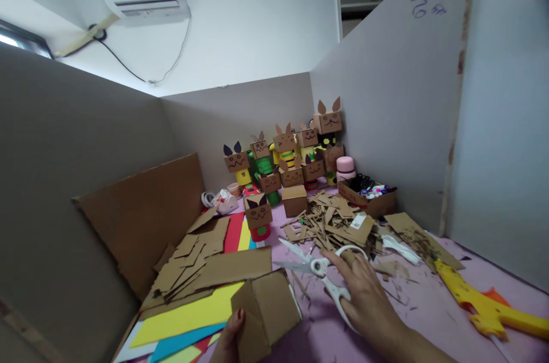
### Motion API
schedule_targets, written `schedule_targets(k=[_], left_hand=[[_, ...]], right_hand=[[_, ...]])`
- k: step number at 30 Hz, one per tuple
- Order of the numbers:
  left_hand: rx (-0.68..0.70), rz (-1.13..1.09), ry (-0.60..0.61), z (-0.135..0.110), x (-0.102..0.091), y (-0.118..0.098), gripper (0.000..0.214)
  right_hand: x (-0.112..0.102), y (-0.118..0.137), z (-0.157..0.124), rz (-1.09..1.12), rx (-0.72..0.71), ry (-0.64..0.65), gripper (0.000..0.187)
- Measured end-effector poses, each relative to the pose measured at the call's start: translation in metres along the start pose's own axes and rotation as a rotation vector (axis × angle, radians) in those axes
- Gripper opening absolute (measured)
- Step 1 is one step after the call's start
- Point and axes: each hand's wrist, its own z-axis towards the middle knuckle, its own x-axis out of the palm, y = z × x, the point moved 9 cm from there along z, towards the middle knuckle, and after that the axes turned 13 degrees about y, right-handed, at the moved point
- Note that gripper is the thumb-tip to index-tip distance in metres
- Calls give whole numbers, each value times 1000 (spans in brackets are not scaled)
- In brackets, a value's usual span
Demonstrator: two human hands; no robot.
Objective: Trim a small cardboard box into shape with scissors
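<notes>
My left hand (229,337), low in the view, is closed on a folded piece of brown cardboard (281,303) shaped like a small box with creased panels. To its right, my right hand (366,300) grips white-handled scissors (319,267), fingers in the handle loops. The blades are spread and point left, just above the cardboard piece without touching it. Part of my left hand is hidden behind the cardboard and below the frame edge. A cardboard animal figure with dark ears (258,214) and a red base stands beyond the cardboard.
Yellow paper (184,314) and cardboard sheets (235,266) lie at left. Cardboard scraps (330,223) are heaped in the middle. A yellow glue gun (493,311) lies at right. A box of markers (377,203), a pink bottle (345,167) and several cardboard animals (285,143) stand behind; grey partitions (398,100) enclose the table.
</notes>
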Motion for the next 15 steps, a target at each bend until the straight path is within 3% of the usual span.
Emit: schedule_targets(k=[7, 12, 15], left_hand=[[45, -72, 63, 3, 6, -4, 29], [44, -49, 185, 4, 14, -4, 31], [58, -77, 210, 4, 6, -2, 27]], right_hand=[[-10, -6, 4, -165, -4, -77, 70], [2, -3, 4, -156, 9, 5, 69], [14, 6, 0, -142, -13, 72, 70]])
